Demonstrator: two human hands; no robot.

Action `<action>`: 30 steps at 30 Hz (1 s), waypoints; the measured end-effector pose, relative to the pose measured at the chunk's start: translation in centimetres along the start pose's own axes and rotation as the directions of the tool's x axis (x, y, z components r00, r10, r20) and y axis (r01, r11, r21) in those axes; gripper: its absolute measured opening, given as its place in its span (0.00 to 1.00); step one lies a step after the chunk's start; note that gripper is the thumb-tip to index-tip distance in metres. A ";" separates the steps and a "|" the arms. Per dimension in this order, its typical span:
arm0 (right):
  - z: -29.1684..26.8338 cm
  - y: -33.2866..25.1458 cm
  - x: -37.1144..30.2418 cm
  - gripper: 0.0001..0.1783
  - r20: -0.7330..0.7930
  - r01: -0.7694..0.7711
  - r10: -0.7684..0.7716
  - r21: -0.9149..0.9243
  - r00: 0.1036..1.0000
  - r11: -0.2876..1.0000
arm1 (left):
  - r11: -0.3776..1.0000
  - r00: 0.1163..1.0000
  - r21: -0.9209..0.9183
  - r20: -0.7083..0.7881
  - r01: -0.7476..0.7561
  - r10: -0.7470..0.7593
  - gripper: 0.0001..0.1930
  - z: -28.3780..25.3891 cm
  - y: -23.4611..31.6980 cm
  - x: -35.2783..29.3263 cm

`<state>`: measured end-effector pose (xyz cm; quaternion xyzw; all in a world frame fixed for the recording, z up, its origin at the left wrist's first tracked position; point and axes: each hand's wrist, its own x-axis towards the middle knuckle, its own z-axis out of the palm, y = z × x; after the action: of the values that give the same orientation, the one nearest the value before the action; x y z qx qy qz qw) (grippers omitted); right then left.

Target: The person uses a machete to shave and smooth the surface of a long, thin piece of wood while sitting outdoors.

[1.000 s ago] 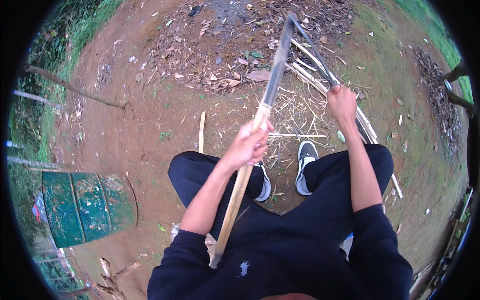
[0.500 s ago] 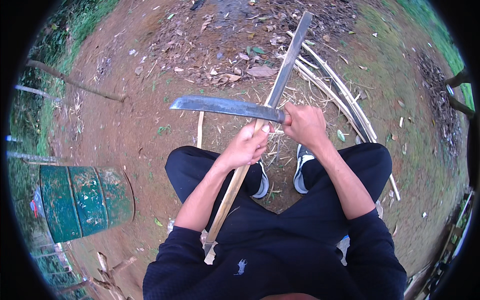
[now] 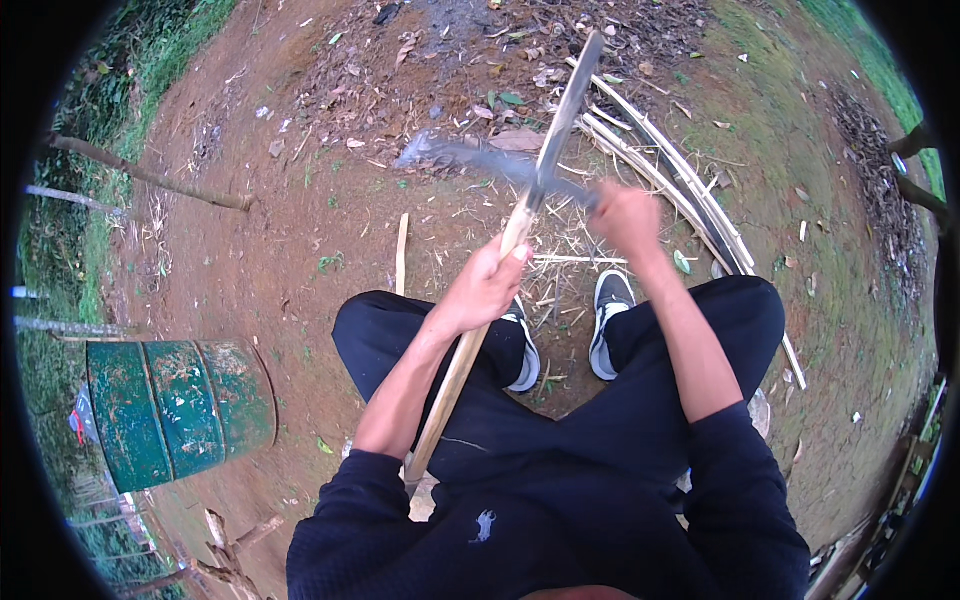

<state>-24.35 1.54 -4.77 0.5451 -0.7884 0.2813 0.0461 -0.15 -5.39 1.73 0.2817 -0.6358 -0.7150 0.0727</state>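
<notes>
My left hand [image 3: 483,288] is closed around a long strip [image 3: 566,112], which looks like split bamboo with a dark far half and a pale, scraped near half. The strip slants from beside my left elbow up to the far right. In my right hand [image 3: 628,222] is the handle of a machete [image 3: 480,162]. Its blade, smeared by motion, points left and crosses the strip beyond my left hand. Whether the edge touches the strip I cannot tell.
Several split strips [image 3: 672,180] lie on the ground at the right, by my knee. Thin shavings [image 3: 560,285] litter the soil around my shoes [image 3: 610,310]. A green metal drum [image 3: 185,410] lies at the left. Dry leaves [image 3: 520,140] are scattered ahead.
The machete has moved away from me along the strip, from close to my left hand to farther up. My right hand has shifted slightly rightward and forward. My left hand keeps its grip.
</notes>
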 end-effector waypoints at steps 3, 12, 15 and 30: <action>-2.6 8.3 2.8 0.14 -0.112 -0.507 0.502 -0.019 0.858 0.862 | 0.978 0.994 -0.201 0.100 0.055 -0.035 0.12 -1.0 1.2 -0.7; -4.2 -1.0 -0.3 0.07 -0.063 -0.264 0.303 0.344 0.951 0.901 | 0.913 0.976 -0.407 0.208 0.031 0.059 0.13 -1.2 2.1 -0.1; -4.5 -3.2 -1.3 0.05 -0.048 -0.013 0.023 0.207 0.999 0.978 | 0.918 0.975 -0.397 0.209 0.011 0.079 0.13 -1.0 1.8 -0.1; -4.4 -5.7 -1.3 0.06 0.109 0.066 -0.083 0.145 0.991 0.987 | 0.985 0.993 -0.170 0.109 -0.028 0.047 0.16 -0.9 1.4 -0.5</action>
<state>-19.82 3.42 0.69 0.5914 -0.7470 0.3025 -0.0273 0.30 -6.17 3.21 0.2218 -0.5816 -0.7792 0.0735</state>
